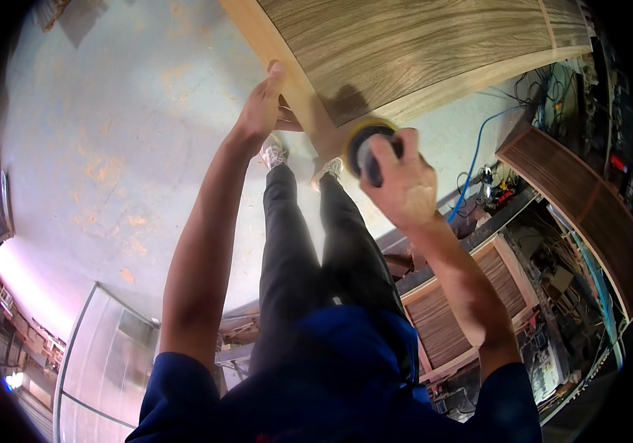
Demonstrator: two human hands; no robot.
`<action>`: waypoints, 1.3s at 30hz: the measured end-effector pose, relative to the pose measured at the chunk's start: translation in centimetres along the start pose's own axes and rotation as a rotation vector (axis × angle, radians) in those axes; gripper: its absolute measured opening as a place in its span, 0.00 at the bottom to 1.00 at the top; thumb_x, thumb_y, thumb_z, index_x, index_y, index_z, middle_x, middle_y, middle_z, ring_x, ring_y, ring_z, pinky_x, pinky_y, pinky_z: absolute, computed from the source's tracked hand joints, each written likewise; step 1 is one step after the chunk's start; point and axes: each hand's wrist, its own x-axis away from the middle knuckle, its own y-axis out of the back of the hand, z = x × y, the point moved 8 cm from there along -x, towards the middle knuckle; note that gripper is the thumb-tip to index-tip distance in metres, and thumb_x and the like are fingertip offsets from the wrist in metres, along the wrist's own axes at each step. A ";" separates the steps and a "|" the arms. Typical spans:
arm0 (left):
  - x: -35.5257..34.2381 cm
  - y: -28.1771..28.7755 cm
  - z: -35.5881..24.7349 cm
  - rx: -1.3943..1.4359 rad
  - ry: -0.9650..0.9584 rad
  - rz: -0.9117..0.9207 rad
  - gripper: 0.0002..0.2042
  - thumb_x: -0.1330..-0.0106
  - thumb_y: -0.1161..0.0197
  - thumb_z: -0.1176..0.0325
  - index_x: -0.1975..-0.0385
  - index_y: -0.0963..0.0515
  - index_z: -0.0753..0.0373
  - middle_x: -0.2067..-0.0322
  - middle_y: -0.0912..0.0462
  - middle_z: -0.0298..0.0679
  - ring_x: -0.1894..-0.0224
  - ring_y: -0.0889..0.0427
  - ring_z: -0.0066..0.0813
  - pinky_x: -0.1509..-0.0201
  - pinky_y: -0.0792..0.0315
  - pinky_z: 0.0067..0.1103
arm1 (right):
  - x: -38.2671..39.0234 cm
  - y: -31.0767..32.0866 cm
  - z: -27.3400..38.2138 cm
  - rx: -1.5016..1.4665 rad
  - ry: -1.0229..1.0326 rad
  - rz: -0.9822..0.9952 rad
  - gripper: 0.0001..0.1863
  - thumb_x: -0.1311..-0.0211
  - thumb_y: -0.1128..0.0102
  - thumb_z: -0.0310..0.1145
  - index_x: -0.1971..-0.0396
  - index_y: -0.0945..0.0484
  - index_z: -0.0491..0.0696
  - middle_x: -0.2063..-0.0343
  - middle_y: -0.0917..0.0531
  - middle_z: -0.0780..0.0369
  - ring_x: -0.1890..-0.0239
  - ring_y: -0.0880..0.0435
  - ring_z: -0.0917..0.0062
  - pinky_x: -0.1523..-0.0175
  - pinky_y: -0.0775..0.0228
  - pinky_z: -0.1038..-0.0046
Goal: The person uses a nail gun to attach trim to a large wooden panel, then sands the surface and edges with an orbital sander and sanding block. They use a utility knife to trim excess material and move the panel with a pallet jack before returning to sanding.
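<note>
head view: a large flat wooden panel with grey-brown streaked veneer and a pale bare-wood border (405, 44) fills the upper middle and upper right of the frame. its long axis runs from the corner near the centre up toward the upper right, and its near corner points down toward the person's feet. the veneer grain follows that same long direction; the border strip looks smooth and light tan.

the left hand (263, 103) is in the upper centre, closed around the panel's left border edge, thumb on top, fingers wrapped under it. the right hand (398, 181), just right of centre, is gripping a round dark sander with a yellow pad (364, 144), which is pressed against the panel's lower corner edge. the pad's disc faces up into the wood, its dark body pointing down into the palm.

below the hands, dark trousers and pale shoes (274, 153) stand on a grey concrete floor with orange-rust patches (110, 148), matte and stained, spreading over the left half. a blue hose (475, 159) curves across the floor at the right. further right lie dark brown slatted wooden panels (582, 199), and one with a pale frame (457, 310) at lower right, ribbed in texture. a blue shirt fills the bottom edge.
</note>
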 end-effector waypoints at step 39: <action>0.8 0.3 6.2 0.516 0.089 0.226 0.52 0.27 0.74 0.24 0.43 0.26 0.78 0.49 0.17 0.59 0.49 0.16 0.51 0.41 0.24 0.38 | 0.9 -1.5 4.5 -0.110 0.140 0.096 0.31 0.58 0.21 0.31 0.50 0.23 0.58 0.49 0.29 0.54 0.59 0.13 0.57 0.61 0.15 0.61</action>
